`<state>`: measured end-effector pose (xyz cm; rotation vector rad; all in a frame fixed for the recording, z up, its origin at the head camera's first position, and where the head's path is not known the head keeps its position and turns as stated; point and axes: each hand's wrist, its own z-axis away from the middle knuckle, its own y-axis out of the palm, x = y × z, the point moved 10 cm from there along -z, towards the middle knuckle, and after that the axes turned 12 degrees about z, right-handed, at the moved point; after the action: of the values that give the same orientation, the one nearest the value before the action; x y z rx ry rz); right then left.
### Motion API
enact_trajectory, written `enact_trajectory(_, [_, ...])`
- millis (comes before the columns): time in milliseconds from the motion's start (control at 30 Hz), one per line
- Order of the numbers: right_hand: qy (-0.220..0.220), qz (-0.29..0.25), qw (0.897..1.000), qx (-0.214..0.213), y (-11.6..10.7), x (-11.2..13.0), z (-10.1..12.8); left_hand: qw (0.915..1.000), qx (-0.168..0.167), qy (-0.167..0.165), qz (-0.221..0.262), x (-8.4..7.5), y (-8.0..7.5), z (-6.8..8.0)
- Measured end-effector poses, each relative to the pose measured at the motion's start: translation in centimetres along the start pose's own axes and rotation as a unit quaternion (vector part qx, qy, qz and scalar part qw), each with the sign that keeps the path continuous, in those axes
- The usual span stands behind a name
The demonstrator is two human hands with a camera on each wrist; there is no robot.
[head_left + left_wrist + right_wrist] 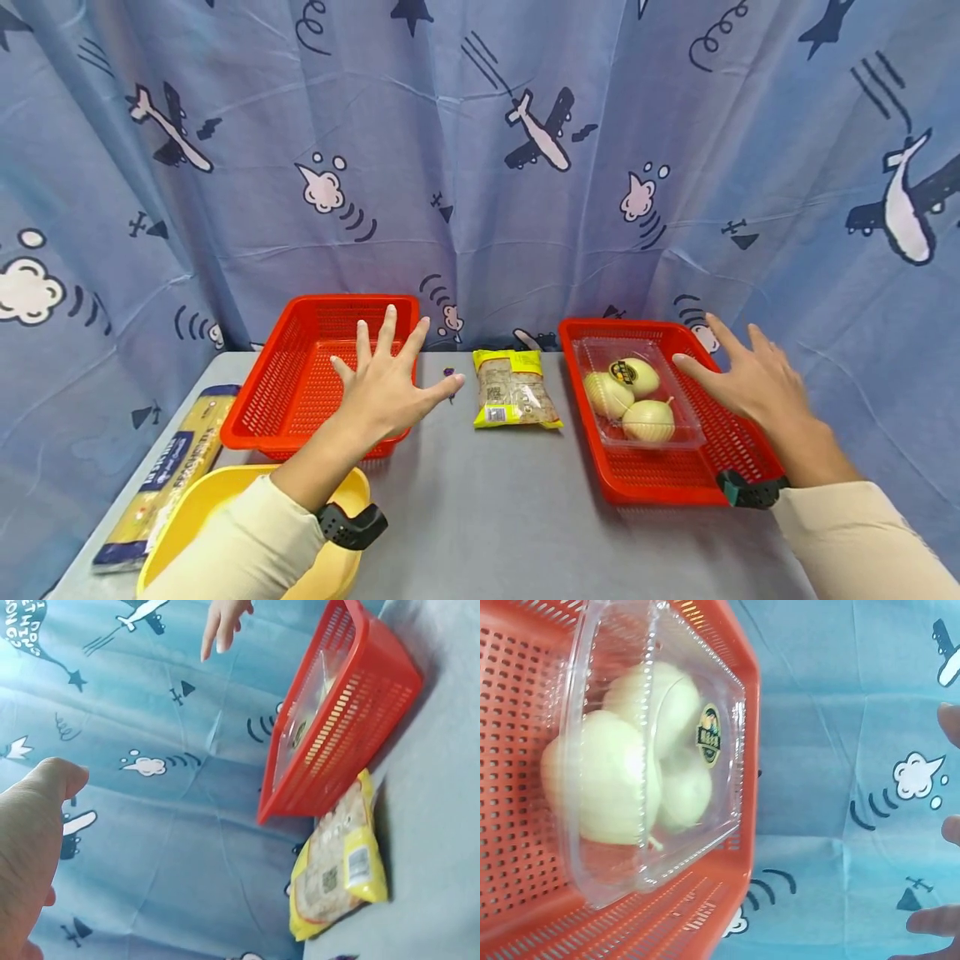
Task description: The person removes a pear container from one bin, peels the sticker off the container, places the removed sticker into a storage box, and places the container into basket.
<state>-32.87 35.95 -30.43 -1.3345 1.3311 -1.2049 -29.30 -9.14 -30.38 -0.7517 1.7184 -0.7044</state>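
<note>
Our left hand (386, 385) hovers spread and holding nothing, an empty red basket (300, 383) beneath it. Our right hand (750, 379) hovers likewise, the onion tray (637, 392) just left of it.

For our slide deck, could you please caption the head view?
Open left hand over an empty red basket, open right hand over the basket holding boxed onions.

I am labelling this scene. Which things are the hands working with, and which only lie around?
In hand: left hand over the empty red basket; right hand over the basket holding the clear box of onions.
Lying about: snack packet, pasta packet, yellow bowl.
</note>
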Motion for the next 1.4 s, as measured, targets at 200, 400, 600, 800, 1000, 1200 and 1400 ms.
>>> enact_trajectory(200, [0.006, -0.009, 1.000, 0.007, 0.9, -1.2, -0.2, 0.9998, 0.002, 0.004, 0.018, -0.8, 1.6, 0.1])
enact_trajectory(400, [0.008, -0.009, 1.000, 0.013, 1.8, -2.4, -0.3, 0.9998, 0.000, 0.007, 0.019, -1.2, 3.1, -0.1])
enact_trajectory(600, [0.008, -0.016, 1.000, 0.018, 2.9, -3.2, -0.5, 0.9996, 0.001, 0.010, 0.026, -1.5, 4.4, 0.0])
enact_trajectory(800, [-0.003, -0.036, 0.999, 0.018, 3.8, -3.5, -0.9, 0.9992, 0.005, 0.020, 0.034, -2.0, 5.9, 0.2])
enact_trajectory(1000, [-0.037, -0.058, 0.998, 0.007, 4.8, -3.2, -1.4, 0.9987, 0.008, 0.028, 0.041, -2.0, 7.2, 0.5])
enact_trajectory(1200, [-0.021, -0.079, 0.996, 0.044, 6.1, -3.7, -1.3, 0.9977, 0.021, 0.032, 0.056, -2.2, 8.9, 0.8])
enact_trajectory(1400, [0.002, -0.100, 0.993, 0.066, 7.0, -4.1, -1.7, 0.9973, 0.035, 0.027, 0.058, -2.7, 10.7, 0.9])
